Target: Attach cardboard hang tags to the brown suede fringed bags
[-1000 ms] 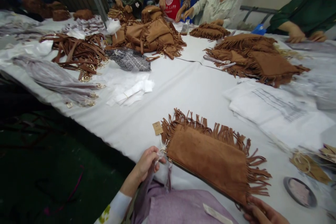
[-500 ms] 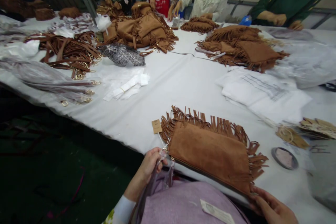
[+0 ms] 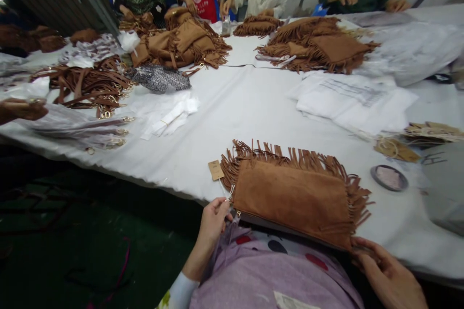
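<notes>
— What's nearest?
— The left hand (image 3: pixel 213 217) pinches the tag string at the corner of a fringed suede bag (image 3: pixel 293 198); the right hand (image 3: pixel 387 275), fingers loosely curled, touches its other end. The bag lies flat at the table's near edge.
— And beyond?
— White cloth table (image 3: pixel 253 111), paper sheets (image 3: pixel 355 101), strap pile (image 3: pixel 87 87), more bags (image 3: pixel 319 43), seated workers along the far side.

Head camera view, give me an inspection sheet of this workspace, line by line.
Surface: white-covered table.
Job's things: brown fringed bag flat at the near edge; paper tag on a string at its left corner.
Clutter: strap pile, fringed bag heaps, white papers, round dish.
Hands: left hand pinches at the bag's left corner; right hand at its right corner.
Cables: nothing seen.
Surroundings: other people at the far side; dark floor on the left.
</notes>
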`<move>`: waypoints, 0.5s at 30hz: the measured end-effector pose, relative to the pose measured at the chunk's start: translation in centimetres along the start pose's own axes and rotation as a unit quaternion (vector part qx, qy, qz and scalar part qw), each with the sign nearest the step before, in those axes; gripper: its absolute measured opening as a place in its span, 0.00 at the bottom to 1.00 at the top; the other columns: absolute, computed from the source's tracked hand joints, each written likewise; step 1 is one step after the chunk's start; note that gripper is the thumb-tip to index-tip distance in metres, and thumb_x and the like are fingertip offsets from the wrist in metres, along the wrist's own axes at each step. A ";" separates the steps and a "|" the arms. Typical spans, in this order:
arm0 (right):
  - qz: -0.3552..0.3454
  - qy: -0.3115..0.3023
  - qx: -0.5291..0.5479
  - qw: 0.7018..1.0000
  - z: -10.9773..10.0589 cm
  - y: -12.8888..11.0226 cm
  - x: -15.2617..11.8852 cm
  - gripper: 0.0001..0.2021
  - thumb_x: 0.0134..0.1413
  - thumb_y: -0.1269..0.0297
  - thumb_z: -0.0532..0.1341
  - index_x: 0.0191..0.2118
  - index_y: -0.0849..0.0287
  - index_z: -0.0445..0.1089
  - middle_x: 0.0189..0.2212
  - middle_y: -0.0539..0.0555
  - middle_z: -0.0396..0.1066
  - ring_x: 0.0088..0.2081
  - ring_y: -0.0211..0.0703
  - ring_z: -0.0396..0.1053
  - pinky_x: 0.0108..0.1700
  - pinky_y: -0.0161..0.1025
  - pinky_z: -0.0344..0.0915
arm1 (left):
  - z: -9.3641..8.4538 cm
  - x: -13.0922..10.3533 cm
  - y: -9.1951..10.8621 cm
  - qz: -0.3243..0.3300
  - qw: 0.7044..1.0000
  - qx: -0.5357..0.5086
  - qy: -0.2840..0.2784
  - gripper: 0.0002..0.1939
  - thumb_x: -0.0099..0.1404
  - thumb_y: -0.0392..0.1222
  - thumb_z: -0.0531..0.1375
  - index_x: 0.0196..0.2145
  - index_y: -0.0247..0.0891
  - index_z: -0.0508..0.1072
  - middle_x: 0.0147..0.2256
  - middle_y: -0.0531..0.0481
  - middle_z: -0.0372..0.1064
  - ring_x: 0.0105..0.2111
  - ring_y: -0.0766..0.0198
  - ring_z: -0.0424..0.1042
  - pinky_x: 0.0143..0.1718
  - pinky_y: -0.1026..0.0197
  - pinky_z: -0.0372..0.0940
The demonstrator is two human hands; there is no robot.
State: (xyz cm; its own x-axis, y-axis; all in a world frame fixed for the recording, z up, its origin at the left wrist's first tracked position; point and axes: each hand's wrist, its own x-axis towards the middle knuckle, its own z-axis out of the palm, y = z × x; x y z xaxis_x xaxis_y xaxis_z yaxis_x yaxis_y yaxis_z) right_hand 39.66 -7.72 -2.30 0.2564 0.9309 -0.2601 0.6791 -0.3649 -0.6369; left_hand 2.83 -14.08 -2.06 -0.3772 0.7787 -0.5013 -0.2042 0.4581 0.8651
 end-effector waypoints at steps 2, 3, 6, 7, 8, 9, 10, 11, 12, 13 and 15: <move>-0.036 0.034 -0.065 0.997 0.0 -0.9 -0.8 0.25 0.38 0.43 0.54 0.39 0.54 0.71 0.29 0.56 0.74 0.33 0.58 0.73 0.39 0.54 0.70 | 0.2 0.3 0.0 0.010 1.000 0.010 0.006 0.25 0.56 0.58 0.59 0.42 0.33 0.71 0.20 0.56 0.68 0.10 0.76 0.51 0.13 0.68 0.43; -0.082 0.063 -0.093 0.990 0.0 -1.6 -1.3 0.25 0.41 0.44 0.53 0.40 0.55 0.71 0.33 0.58 0.74 0.37 0.60 0.72 0.44 0.57 0.69 | 0.2 0.3 0.1 0.018 1.000 0.014 0.010 0.25 0.56 0.57 0.59 0.41 0.33 0.72 0.20 0.56 0.68 0.10 0.76 0.52 0.13 0.68 0.44; -0.260 0.162 -0.127 0.943 0.6 -4.7 -2.8 0.23 0.53 0.48 0.50 0.41 0.60 0.71 0.42 0.65 0.69 0.48 0.64 0.66 0.54 0.60 0.60 | 0.3 0.3 0.5 0.053 0.998 0.027 0.025 0.21 0.56 0.55 0.60 0.38 0.33 0.74 0.17 0.58 0.63 0.12 0.74 0.54 0.15 0.68 0.48; -0.301 0.178 -0.116 0.930 1.0 -6.0 -3.1 0.21 0.55 0.49 0.50 0.41 0.60 0.72 0.43 0.65 0.68 0.49 0.63 0.65 0.56 0.59 0.58 | 0.3 0.2 0.6 0.063 0.997 0.030 0.027 0.21 0.56 0.54 0.60 0.38 0.33 0.75 0.15 0.59 0.61 0.13 0.74 0.54 0.16 0.68 0.49; -0.331 0.173 -0.091 0.923 1.5 -7.3 -3.5 0.20 0.57 0.50 0.51 0.40 0.59 0.72 0.43 0.64 0.68 0.48 0.61 0.65 0.55 0.57 0.59 | 0.3 0.1 0.7 0.071 0.997 0.032 0.029 0.20 0.56 0.54 0.61 0.38 0.34 0.75 0.15 0.60 0.60 0.14 0.73 0.55 0.17 0.68 0.50; -0.355 0.143 -0.058 0.922 2.1 -8.7 -3.7 0.18 0.58 0.50 0.52 0.40 0.57 0.72 0.41 0.62 0.69 0.46 0.58 0.67 0.54 0.54 0.61 | 0.4 0.1 0.7 0.077 0.996 0.032 0.030 0.20 0.57 0.54 0.61 0.38 0.33 0.75 0.15 0.60 0.59 0.14 0.73 0.56 0.17 0.68 0.51; -0.375 0.092 -0.019 0.922 2.9 -10.2 -3.9 0.16 0.59 0.51 0.53 0.39 0.56 0.72 0.39 0.59 0.70 0.44 0.54 0.68 0.51 0.50 0.63 | 0.4 0.0 0.7 0.081 0.996 0.031 0.032 0.20 0.57 0.53 0.61 0.38 0.33 0.75 0.15 0.59 0.60 0.15 0.73 0.56 0.17 0.68 0.51; -0.392 0.028 0.018 0.919 3.8 -11.6 -4.0 0.14 0.60 0.52 0.54 0.38 0.55 0.71 0.38 0.57 0.71 0.41 0.51 0.69 0.48 0.46 0.65 | 0.5 0.0 0.6 0.084 0.995 0.029 0.034 0.20 0.57 0.53 0.60 0.39 0.33 0.75 0.17 0.59 0.62 0.16 0.72 0.57 0.17 0.68 0.51; -0.406 -0.038 0.049 0.912 4.8 -13.0 -4.0 0.13 0.61 0.54 0.54 0.38 0.55 0.71 0.36 0.55 0.72 0.39 0.49 0.70 0.45 0.43 0.66 | 0.6 0.0 0.5 0.086 0.995 0.027 0.036 0.20 0.57 0.53 0.60 0.40 0.33 0.75 0.18 0.58 0.63 0.16 0.72 0.58 0.18 0.68 0.52; -0.420 -0.097 0.072 0.899 5.9 -14.3 -4.0 0.12 0.61 0.56 0.54 0.38 0.55 0.71 0.35 0.54 0.72 0.37 0.47 0.70 0.42 0.41 0.66 | 0.6 -0.1 0.3 0.090 0.995 0.023 0.037 0.21 0.57 0.52 0.60 0.41 0.33 0.75 0.20 0.57 0.65 0.17 0.72 0.59 0.18 0.68 0.53; -0.457 -0.179 0.093 0.866 8.3 -16.6 -3.8 0.10 0.62 0.59 0.54 0.40 0.56 0.71 0.35 0.54 0.72 0.36 0.45 0.69 0.40 0.40 0.65 | 0.6 -0.1 0.0 0.101 0.994 0.011 0.038 0.20 0.57 0.52 0.61 0.42 0.34 0.75 0.24 0.55 0.69 0.19 0.72 0.60 0.19 0.68 0.54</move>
State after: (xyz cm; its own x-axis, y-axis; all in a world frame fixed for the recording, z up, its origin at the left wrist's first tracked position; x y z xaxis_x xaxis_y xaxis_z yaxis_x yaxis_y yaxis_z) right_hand 21.70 -5.28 3.25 -0.5830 0.7801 0.2270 0.3549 0.4959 -0.7925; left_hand 3.45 -13.86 -2.07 -0.4753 0.8219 -0.3140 -0.0971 0.3056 0.9472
